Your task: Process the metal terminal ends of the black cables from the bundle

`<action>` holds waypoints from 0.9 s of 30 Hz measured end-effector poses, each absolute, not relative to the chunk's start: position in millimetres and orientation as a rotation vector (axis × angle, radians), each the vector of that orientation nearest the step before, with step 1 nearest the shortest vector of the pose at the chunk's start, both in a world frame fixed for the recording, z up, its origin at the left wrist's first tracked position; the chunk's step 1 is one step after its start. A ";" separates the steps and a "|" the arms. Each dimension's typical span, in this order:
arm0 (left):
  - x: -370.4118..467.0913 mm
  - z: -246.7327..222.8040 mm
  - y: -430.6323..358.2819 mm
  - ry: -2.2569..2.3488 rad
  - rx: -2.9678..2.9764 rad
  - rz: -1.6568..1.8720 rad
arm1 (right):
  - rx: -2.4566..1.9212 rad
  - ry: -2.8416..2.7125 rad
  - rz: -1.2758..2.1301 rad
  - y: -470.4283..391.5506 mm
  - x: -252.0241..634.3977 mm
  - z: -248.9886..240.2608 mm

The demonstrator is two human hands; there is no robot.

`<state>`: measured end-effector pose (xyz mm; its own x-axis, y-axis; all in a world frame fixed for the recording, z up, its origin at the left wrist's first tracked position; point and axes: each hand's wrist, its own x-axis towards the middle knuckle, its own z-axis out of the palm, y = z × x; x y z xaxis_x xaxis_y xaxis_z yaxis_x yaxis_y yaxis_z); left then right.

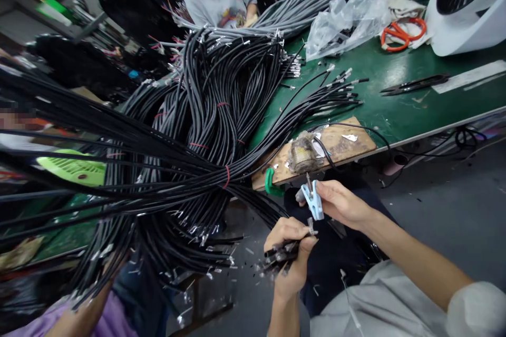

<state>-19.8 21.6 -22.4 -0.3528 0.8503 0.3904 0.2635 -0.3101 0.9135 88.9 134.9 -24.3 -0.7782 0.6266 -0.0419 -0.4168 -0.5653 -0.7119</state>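
Note:
My left hand [290, 245] is closed round a bunch of short black cable ends [280, 255]. Between its thumb and forefinger a pale, whitish wire end [311, 227] points up. Just above it, my right hand [343, 202] grips a light blue clothespin [313, 202] with thumb and fingers. The clothespin's upper end lies beside a thin metal shaft [308, 181]. That shaft comes from a worn, wrapped cylindrical device [303, 152] on a wooden board [348, 139] at the table edge. Whether clothespin and shaft touch, I cannot tell.
Large bundles of black cable [213, 100] cover the table's left side, with grey cables [292, 8] behind. A green clamp [272, 181] sits on the board. Snips [415, 84], orange-handled scissors [403, 36] and a plastic bag [348, 18] lie right. Other people work nearby.

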 end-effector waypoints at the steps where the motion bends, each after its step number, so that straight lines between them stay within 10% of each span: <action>1: -19.1 -22.6 22.8 1.507 1.420 1.700 | -0.393 -0.888 2.318 133.1 86.9 -24.0; 18: -14.8 -17.1 26.2 1.590 1.464 1.568 | -0.428 -0.650 2.421 126.5 102.7 -55.0; 27: -20.0 -15.6 22.1 1.437 1.522 1.379 | -0.733 -1.543 1.512 104.4 158.5 -41.1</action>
<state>-20.0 22.1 -15.6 -0.1394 0.9548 0.2626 0.3019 -0.2116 0.9296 158.5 104.4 -41.1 -0.4817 0.8614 0.1609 -0.1437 0.1035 -0.9842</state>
